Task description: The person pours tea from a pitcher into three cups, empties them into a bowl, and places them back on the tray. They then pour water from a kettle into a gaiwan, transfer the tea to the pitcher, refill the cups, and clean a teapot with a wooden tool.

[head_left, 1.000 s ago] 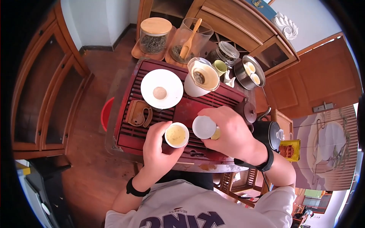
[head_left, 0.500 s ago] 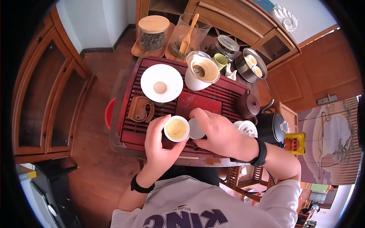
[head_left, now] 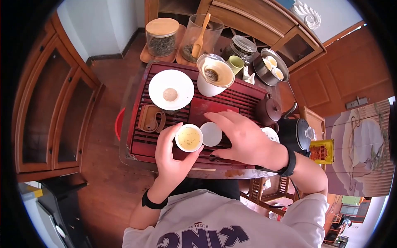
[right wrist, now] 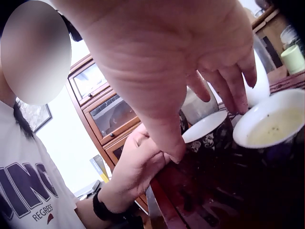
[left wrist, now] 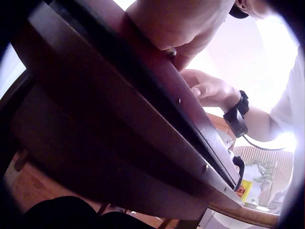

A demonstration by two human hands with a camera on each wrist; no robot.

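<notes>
My left hand [head_left: 175, 153] grips a small white teacup [head_left: 189, 140] of pale yellow tea between thumb and fingers, over the front of the tea tray [head_left: 136, 142]. Just right of it stands an empty teacup [head_left: 211, 134], which the right wrist view shows with a dark patterned outside. My right hand [head_left: 248, 138] hovers beside that cup, thumb and fingers spread apart and holding nothing. Another teacup with tea [right wrist: 271, 126] appears in the right wrist view; from the head view my right hand hides it. The left wrist view shows mostly the tray's edge.
A white bowl [head_left: 182, 80] and a white pitcher with a strainer [head_left: 211, 89] stand farther back on the tray, near a wooden holder [head_left: 147, 118]. Glass tea jars [head_left: 161, 45] line the back. A brown teapot [head_left: 269, 109] and a black kettle [head_left: 293, 134] are at the right.
My right hand brought the empty teacup left, next to the one in my left hand, then let go and opened its fingers. My left hand still holds its teacup.
</notes>
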